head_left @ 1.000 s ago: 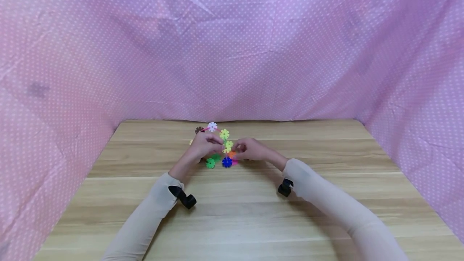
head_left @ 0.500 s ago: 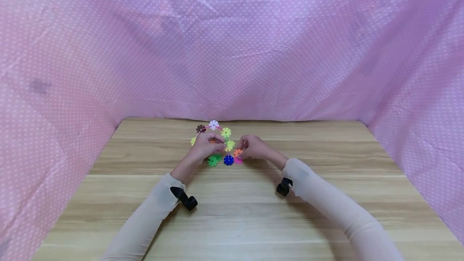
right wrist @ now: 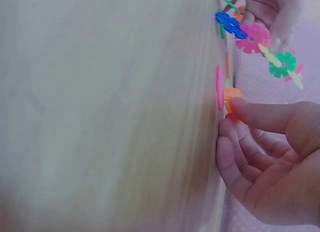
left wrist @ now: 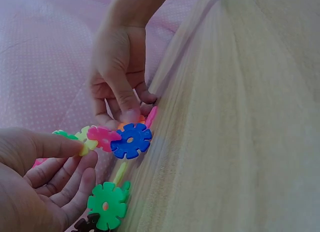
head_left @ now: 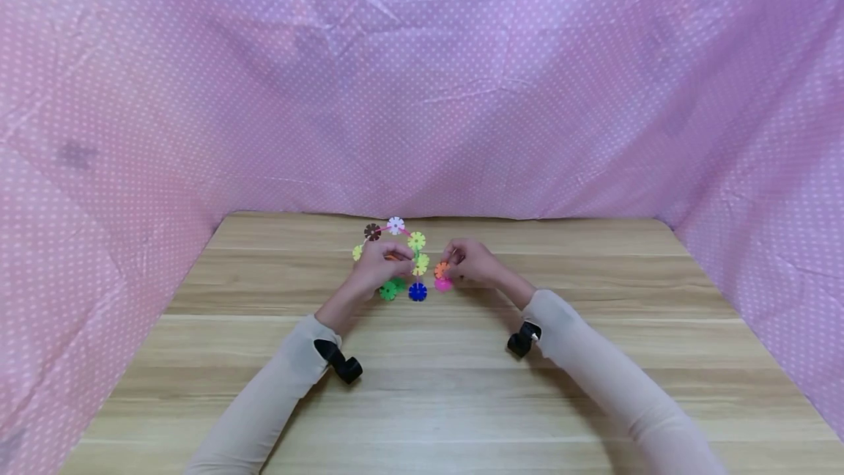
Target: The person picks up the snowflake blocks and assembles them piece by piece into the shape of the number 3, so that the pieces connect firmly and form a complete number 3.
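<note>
A ring of joined plastic snowflake discs [head_left: 416, 241] stands at the far middle of the wooden table [head_left: 422, 387], with brown, white, yellow, blue [head_left: 417, 292] and green [head_left: 389, 290] pieces. My left hand [head_left: 392, 259] grips this ring at its middle; the left wrist view shows the thumb on a yellow piece beside a pink disc [left wrist: 102, 137] and the blue disc [left wrist: 131, 140]. My right hand [head_left: 451, 267] pinches an orange disc [head_left: 442, 270] just right of the ring, with a pink disc [head_left: 443, 284] against it. In the right wrist view, thumb and fingers [right wrist: 250, 115] close on the orange disc [right wrist: 231, 100].
Pink dotted cloth [head_left: 422, 94] walls the table at the back and both sides. Bare wood stretches from the discs to the near edge. A black wrist camera mount [head_left: 339, 361] sits on each sleeve.
My right hand has moved a little right and away from the ring, taking the orange and pink discs with it. The left hand stays holding the ring.
</note>
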### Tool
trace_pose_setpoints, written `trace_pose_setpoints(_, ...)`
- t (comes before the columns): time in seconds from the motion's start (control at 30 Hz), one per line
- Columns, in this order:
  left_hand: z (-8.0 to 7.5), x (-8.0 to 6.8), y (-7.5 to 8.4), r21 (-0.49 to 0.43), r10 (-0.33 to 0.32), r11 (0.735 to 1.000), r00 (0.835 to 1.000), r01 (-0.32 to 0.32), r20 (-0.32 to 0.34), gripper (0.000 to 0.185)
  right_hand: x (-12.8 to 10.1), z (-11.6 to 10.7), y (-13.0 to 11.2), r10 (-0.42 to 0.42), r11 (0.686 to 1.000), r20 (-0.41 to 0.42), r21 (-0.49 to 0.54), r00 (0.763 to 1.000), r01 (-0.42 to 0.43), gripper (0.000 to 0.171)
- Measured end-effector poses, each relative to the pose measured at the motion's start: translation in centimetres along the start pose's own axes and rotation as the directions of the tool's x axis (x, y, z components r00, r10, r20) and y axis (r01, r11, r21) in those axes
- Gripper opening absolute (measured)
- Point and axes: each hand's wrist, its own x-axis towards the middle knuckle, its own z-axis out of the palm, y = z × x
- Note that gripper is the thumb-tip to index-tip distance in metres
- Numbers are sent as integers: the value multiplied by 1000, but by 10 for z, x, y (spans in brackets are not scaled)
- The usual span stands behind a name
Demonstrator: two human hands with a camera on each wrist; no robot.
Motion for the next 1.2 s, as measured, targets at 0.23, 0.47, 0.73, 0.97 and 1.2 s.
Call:
trace_pose_setpoints(0.23, 2, 1, -2, 39, -13, 999, 1000, 13, 14, 20, -2, -1, 1, -38, 979, -55, 199, 998, 49, 24)
trace_pose_setpoints(0.47, 4, 1, -3, 36, -26, 999, 999, 25, 29, 19, 0, -1, -2, -114, 976, -92, 176, 989, 128, 20)
trace_pose_setpoints(0.73, 6, 1, -2, 16, -34, 999, 999, 34, 36, 20, 2, 1, -1, -136, 967, -74, 207, 988, 148, 14)
trace_pose_setpoints(0.97, 7, 2, -2, 27, -32, 999, 999, 32, 33, 19, 2, 3, -1, -199, 952, -74, 221, 977, 211, 14)
trace_pose_setpoints(1.2, 6, 0, 1, 44, -35, 998, 999, 34, 30, 19, 0, 7, -5, -222, 949, -82, 212, 972, 235, 12)
